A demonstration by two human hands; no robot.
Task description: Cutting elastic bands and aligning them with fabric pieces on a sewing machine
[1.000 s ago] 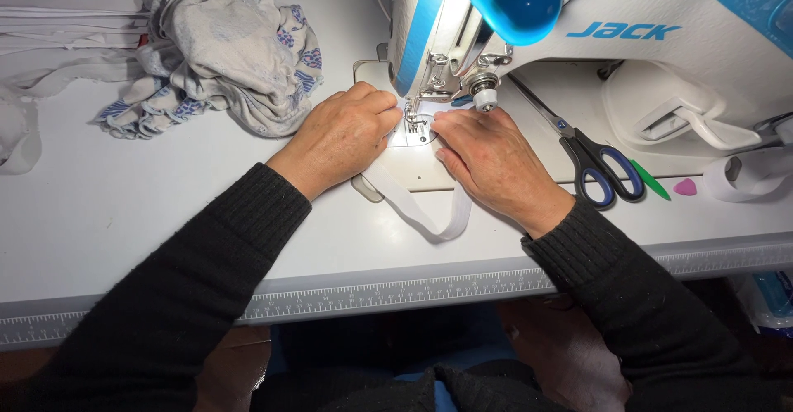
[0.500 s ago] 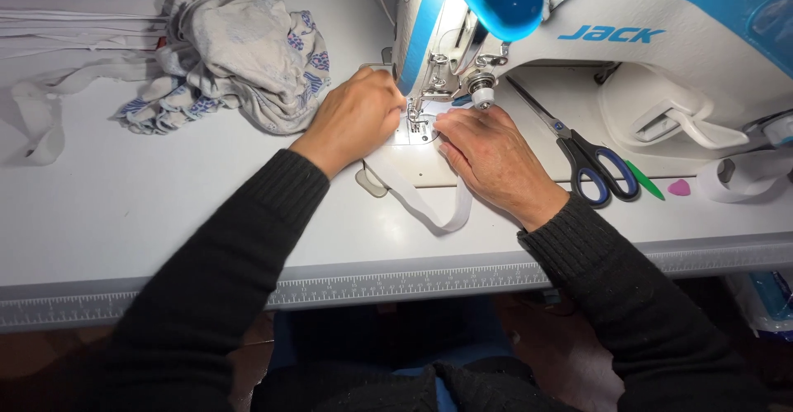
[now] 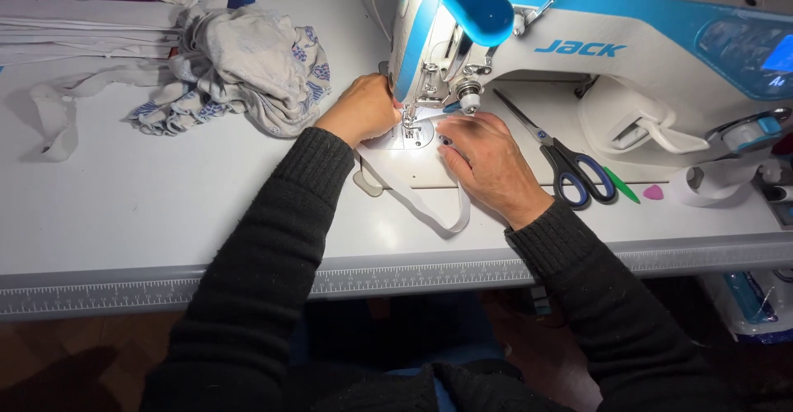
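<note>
Strip [image 3: 429, 207] loops between both hands at the needle; left hand [image 3: 361, 111] curled on it, right hand [image 3: 487, 162] flat, fingers together.

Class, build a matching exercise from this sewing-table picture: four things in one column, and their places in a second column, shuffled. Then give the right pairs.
1 scissors
2 crumpled cloth
3 left hand
4 white strip

A far left of the machine
B right of the right hand
C looped toward the table's front edge
D at the needle plate

Pairs: 1-B, 2-A, 3-D, 4-C
</note>
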